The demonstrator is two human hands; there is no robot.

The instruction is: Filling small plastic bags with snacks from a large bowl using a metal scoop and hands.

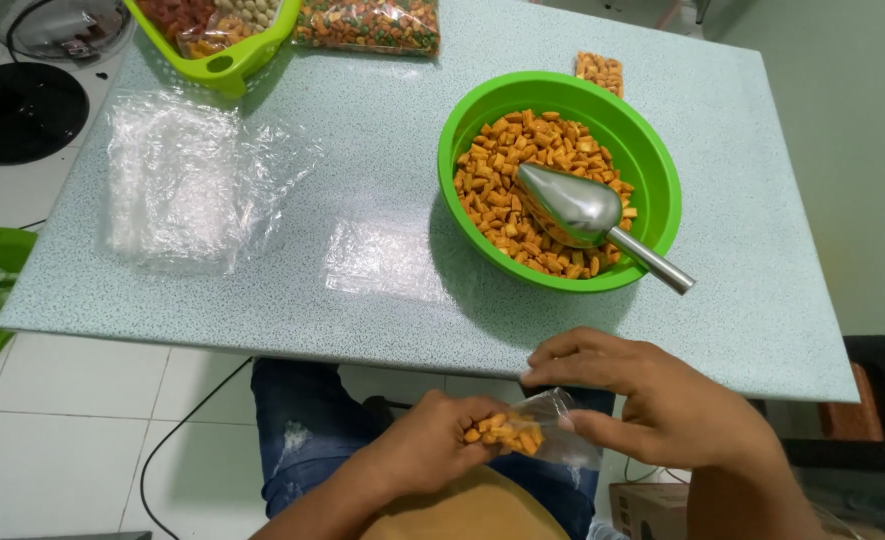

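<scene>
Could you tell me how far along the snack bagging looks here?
Done: one filled packet lies beyond the green bowl. In hand: the left hand and right hand hold a small clear bag of orange snack pieces. Left: the bowl is full, the metal scoop rests in it, and empty bags wait.

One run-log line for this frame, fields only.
left hand: holds small clear bag of orange snacks | right hand: pinches bag top | scoop: resting in green bowl | spare bags: on table
</scene>
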